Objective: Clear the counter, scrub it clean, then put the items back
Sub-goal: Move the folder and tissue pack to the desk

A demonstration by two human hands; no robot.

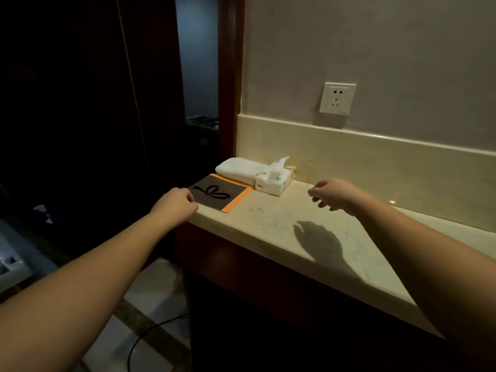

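At the left end of the worktop (281, 232), a dark card (218, 196) on an orange sheet is pinched at its near corner by the left hand (175, 204), its grip curled. The right hand (334, 194) is held above the worktop, grip loosely curled on nothing. A folded towel (237, 169) and tissue pack (273, 179) are seen just behind the card, touching each other, below a wall socket (337, 98).

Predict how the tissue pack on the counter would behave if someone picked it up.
The tissue pack looks soft-wrapped, so it would probably dent under the fingers. It is likely light for its size. The loose tissue sticking out on top may pull free if grabbed instead of the body.
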